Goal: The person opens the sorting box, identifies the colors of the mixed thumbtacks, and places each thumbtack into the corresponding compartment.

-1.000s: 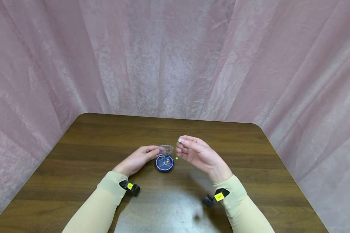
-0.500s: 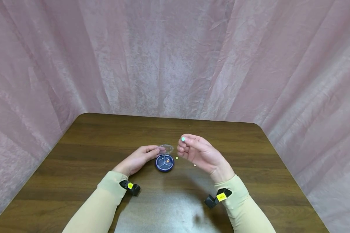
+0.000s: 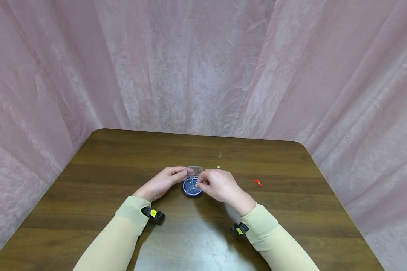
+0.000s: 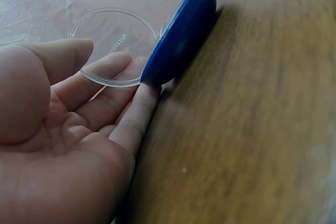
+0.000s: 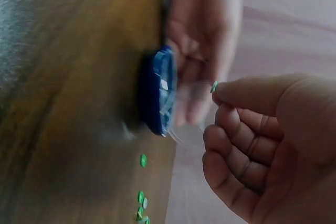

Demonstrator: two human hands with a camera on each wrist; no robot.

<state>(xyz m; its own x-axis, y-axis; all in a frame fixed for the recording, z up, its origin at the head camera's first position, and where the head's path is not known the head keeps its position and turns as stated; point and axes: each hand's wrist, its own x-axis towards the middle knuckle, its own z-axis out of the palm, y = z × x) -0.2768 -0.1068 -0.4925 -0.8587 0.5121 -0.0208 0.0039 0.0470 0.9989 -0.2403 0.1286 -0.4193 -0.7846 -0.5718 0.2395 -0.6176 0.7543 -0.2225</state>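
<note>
A round blue pill case [image 3: 189, 193] with three compartments sits on the table, its clear lid [image 3: 194, 171] raised. One orange pill [image 3: 196, 185] shows inside the case. At the case's left, my left hand [image 3: 162, 183] holds the lid between thumb and fingers; the left wrist view shows fingers behind the clear lid [image 4: 113, 14] and the little finger against the blue base [image 4: 181, 38]. My right hand [image 3: 220, 186] is over the case's right side. In the right wrist view, its thumb and forefinger pinch a small green pill [image 5: 214, 86], close above the case.
Several green pills [image 5: 143, 160] lie on the table beside the case in the right wrist view. A small cluster of red pills [image 3: 257, 182] is farther right, and a pale green pill [image 3: 218, 167] lies behind my right hand. A pink curtain [image 3: 203, 67] hangs behind the table.
My right hand has turned over and come down leftward to the pill case with the green pill. The red pills have come into view. My left hand stays at the lid.
</note>
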